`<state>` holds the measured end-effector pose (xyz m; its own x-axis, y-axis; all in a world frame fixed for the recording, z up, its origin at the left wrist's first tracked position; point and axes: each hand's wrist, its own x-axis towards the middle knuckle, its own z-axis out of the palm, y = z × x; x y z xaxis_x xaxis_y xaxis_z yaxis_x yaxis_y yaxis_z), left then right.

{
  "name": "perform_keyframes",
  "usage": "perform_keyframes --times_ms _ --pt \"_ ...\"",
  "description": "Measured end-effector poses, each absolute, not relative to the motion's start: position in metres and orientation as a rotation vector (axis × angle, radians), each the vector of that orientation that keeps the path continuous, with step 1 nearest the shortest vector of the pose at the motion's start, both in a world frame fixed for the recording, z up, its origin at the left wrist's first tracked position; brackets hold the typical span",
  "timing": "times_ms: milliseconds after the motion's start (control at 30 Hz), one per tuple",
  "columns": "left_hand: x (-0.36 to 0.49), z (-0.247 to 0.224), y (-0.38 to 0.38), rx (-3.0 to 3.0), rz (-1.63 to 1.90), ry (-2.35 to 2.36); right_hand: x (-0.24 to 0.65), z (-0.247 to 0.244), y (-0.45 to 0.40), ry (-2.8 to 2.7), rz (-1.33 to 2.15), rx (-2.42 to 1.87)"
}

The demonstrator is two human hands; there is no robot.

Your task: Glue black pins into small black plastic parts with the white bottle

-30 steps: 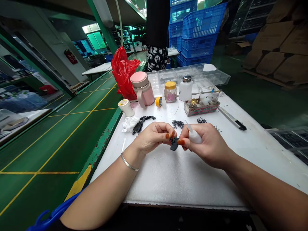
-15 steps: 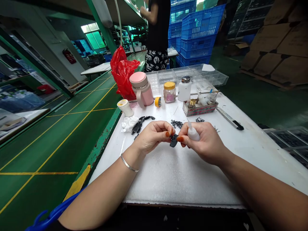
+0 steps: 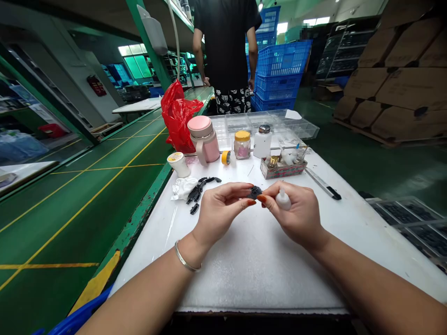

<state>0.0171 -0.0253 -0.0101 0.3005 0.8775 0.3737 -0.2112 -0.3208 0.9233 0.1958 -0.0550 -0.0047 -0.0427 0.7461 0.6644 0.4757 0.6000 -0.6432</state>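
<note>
a small black part (image 3: pixel 255 191) was at the centre of the frame, above the white tabletop (image 3: pixel 272 274), between the two hands. the left hand (image 3: pixel 221 207), left of centre, had its forefinger and thumb closed about the part's left side. the right hand (image 3: pixel 296 209), right of centre, met the right end with its thumb tip, its other fingers curled around a small white bottle (image 3: pixel 283 201). what showed of the part ran a little wider from left to right than from top to bottom, its knobbly face turned up; the fingertips covered its ends, so its true long axis could not be told. the bottle's narrow nozzle pointed to the top of the frame, its long axis close to upright there; its base was hidden in the palm.

left of centre, beyond the left hand, more black pieces (image 3: pixel 199 190) lay in a curved string, the far end bending to the right, beside a crumpled white bag (image 3: pixel 183 188). at the right of the tabletop a cutter knife (image 3: pixel 321 183) lay slantwise, its black end pointing to the lower right. a silver bracelet (image 3: pixel 185 259) circled the left wrist.
</note>
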Motion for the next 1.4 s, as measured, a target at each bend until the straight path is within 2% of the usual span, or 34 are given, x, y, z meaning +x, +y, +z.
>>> perform_keyframes --times_ms 333,900,1400 --pt "0.0175 -0.0084 -0.0331 1.874 1.508 0.714 0.194 -0.0044 -0.058 -1.699 0.207 -0.996" --pt "0.0172 -0.0088 -0.0291 1.933 1.485 0.682 0.1944 -0.0045 -0.0554 -1.694 0.237 -1.008" --pt "0.0155 -0.006 -0.0256 1.406 1.232 0.651 0.1979 -0.0033 -0.0519 -1.732 0.471 -0.998"
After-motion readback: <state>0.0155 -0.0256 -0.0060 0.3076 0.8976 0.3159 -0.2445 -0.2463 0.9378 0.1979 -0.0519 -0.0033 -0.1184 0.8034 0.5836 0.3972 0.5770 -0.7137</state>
